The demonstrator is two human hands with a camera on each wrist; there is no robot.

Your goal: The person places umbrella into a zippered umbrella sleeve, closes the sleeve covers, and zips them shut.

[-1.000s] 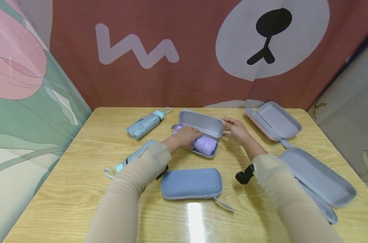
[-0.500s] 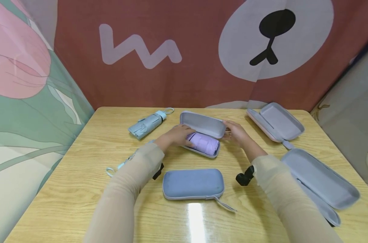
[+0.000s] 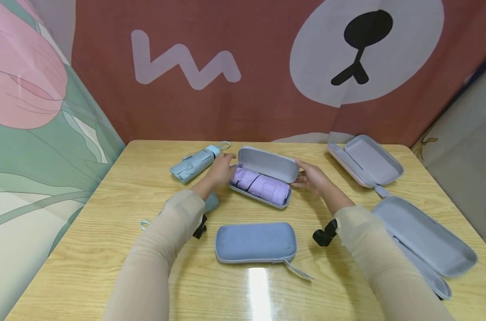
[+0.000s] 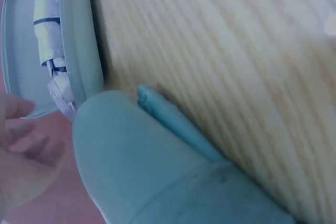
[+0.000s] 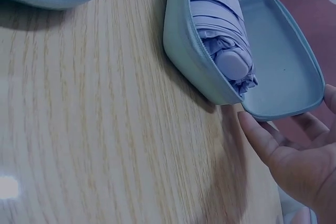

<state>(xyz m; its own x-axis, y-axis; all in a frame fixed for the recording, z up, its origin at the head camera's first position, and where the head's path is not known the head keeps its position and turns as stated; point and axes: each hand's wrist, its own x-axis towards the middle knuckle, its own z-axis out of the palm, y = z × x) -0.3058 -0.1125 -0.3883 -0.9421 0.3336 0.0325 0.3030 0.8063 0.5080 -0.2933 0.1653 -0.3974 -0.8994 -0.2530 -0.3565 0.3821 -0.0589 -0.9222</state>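
Note:
A folded purple umbrella (image 3: 263, 185) lies in the lower half of a zip umbrella case (image 3: 268, 166), whose lid stands raised behind it. My right hand (image 3: 312, 178) grips the lid's right end; in the right wrist view, thumb and fingers (image 5: 257, 135) bracket its corner. At the case's left end is my left hand (image 3: 220, 170), fingers loosely bent and holding nothing, close by the lid's edge in the left wrist view. Left of it lies a light blue folded umbrella (image 3: 193, 166). Another blue umbrella (image 3: 211, 203) is mostly hidden under the left forearm.
A closed blue case (image 3: 255, 243) with a strap lies at the front middle. On the right are two opened cases, a pinkish one (image 3: 373, 160) behind and a grey-blue one (image 3: 427, 236) nearer. A printed curtain (image 3: 263, 111) hangs behind the table's far edge.
My left hand has let go of the purple umbrella and moved left to the case's end, leaving the umbrella in view. The right hand stays at the lid.

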